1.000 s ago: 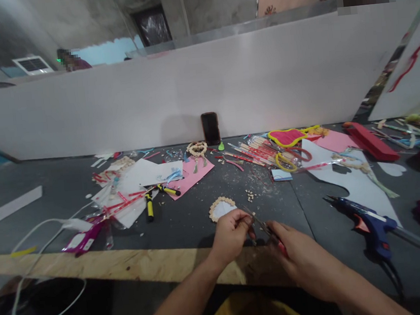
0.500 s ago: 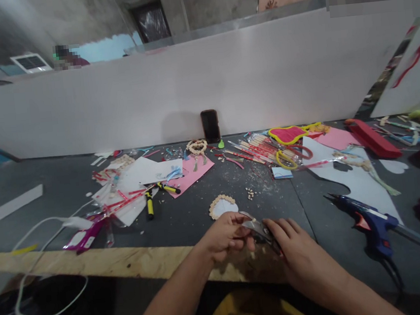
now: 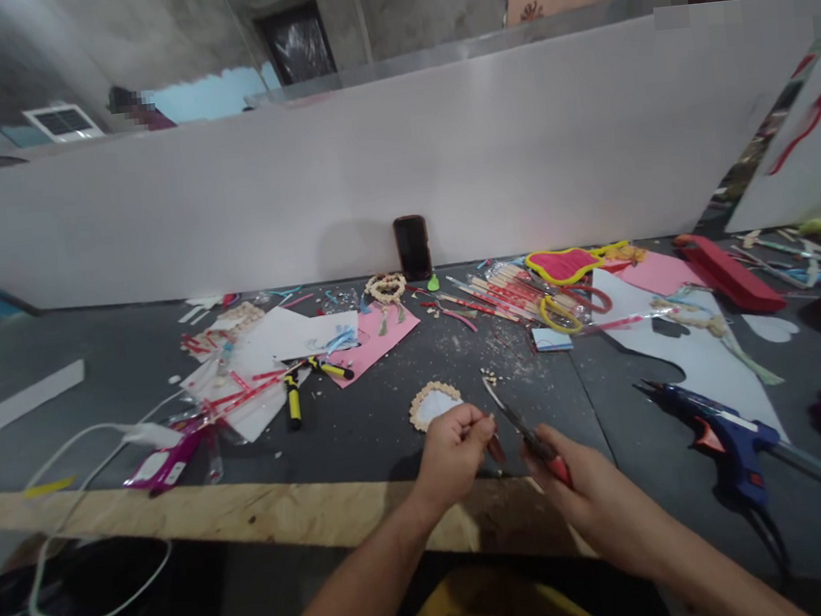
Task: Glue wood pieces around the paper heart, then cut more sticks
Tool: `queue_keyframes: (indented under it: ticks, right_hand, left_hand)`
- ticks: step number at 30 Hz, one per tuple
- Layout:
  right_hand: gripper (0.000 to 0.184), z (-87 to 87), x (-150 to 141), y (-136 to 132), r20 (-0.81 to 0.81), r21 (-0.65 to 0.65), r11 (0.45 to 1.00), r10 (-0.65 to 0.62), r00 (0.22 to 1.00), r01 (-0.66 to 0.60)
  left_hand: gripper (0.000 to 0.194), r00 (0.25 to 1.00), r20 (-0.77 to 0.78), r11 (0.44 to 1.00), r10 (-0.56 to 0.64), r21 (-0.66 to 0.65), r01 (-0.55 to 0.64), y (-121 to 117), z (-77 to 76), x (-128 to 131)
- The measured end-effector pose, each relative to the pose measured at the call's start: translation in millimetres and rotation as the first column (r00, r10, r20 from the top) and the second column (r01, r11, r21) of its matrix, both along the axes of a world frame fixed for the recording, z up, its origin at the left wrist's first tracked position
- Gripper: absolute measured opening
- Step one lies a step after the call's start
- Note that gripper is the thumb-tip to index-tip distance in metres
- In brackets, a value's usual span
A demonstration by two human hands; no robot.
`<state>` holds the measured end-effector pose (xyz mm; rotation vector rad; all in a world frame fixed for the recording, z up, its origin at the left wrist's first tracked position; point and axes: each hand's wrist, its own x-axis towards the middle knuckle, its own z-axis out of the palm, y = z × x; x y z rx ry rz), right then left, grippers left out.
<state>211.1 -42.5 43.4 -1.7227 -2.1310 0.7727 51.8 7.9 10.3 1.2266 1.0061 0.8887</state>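
Two hands apart at lower centre of frame: left hand pinches tiny pale piece, right hand clamps red-handled metal tool. Scallop-edged white disc on dark table, just beyond left hand; glue gun at lower right.

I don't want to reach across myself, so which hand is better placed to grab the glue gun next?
Probably the right hand: the glue gun lies nearer it, out to the right, and the left hand would have to cross over. The right holds scissors, though, which may need setting down first.
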Motion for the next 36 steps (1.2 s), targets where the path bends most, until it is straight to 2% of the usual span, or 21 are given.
queue_keyframes:
  ticks: [5, 9, 12, 14, 16, 17, 18, 20, 22, 25, 30, 33, 36]
  right_hand:
    - [0.019, 0.7, 12.5, 9.6, -0.11, 0.057, 0.998, 0.01, 0.994, -0.003]
    - [0.028, -10.7, 25.4, 17.9, -0.28, -0.122, 0.991, -0.09, 0.956, 0.058]
    - [0.033, -24.5, 30.4, 24.5, -0.466, -0.256, 0.959, -0.234, 0.853, 0.123]
    - [0.04, -32.3, 31.0, 29.2, -0.594, -0.385, 0.91, -0.374, 0.713, 0.157]
    - [0.045, -36.3, 29.6, 33.6, -0.667, -0.503, 0.844, -0.517, 0.537, 0.188]
    - [0.045, -37.0, 28.5, 35.5, -0.685, -0.544, 0.813, -0.573, 0.451, 0.208]
    - [0.046, -37.2, 27.2, 37.1, -0.695, -0.573, 0.787, -0.615, 0.371, 0.23]
    - [0.045, -37.4, 25.0, 38.9, -0.703, -0.614, 0.744, -0.667, 0.246, 0.262]
    - [0.044, -39.6, 24.1, 39.0, -0.701, -0.644, 0.715, -0.694, 0.164, 0.273]
    - [0.046, -47.4, 25.4, 37.4, -0.698, -0.67, 0.696, -0.709, 0.099, 0.257]
    - [0.048, -59.5, 29.5, 36.8, -0.668, -0.713, 0.663, -0.741, 0.066, 0.227]
    - [0.048, -61.7, 32.0, 39.0, -0.648, -0.736, 0.643, -0.76, 0.052, 0.211]
    - [0.05, -59.1, 33.8, 41.9, -0.612, -0.771, 0.611, -0.789, 0.059, 0.181]
  left_hand:
    - [0.027, 0.997, -0.05, 0.997, -0.057, -0.062, 0.054, 8.5, -3.0, -9.0]
    - [0.023, 0.988, -0.146, 0.998, -0.052, 0.014, 0.055, 11.0, 3.7, -20.3]
    - [0.02, 0.97, -0.236, 0.991, -0.049, 0.107, 0.076, 16.1, 11.5, -30.4]
    - [0.019, 0.948, -0.318, 0.981, -0.018, 0.178, 0.078, 24.1, 15.8, -38.4]
    - [0.02, 0.873, -0.485, 0.962, 0.041, 0.254, 0.096, 37.4, 19.5, -47.3]
    - [0.02, 0.805, -0.588, 0.95, 0.081, 0.29, 0.117, 46.4, 21.4, -52.0]
    - [0.021, 0.696, -0.703, 0.926, 0.148, 0.345, 0.151, 57.0, 23.3, -56.6]
    - [0.02, 0.604, -0.764, 0.904, 0.227, 0.396, 0.161, 83.0, 27.1, -65.0]
    - [0.02, 0.518, -0.803, 0.89, 0.295, 0.429, 0.157, 114.0, 29.7, -70.9]
    - [0.022, 0.367, -0.847, 0.875, 0.384, 0.461, 0.149, 164.6, 29.1, -73.7]
    - [0.021, 0.16, -0.895, 0.88, 0.416, 0.441, 0.178, 240.6, 17.7, -65.6]
    - [0.023, 0.076, -0.917, 0.89, 0.391, 0.398, 0.223, 273.8, 9.2, -59.2]
    - [0.031, 0.012, -0.936, 0.899, 0.352, 0.342, 0.275, 296.3, 1.1, -54.8]
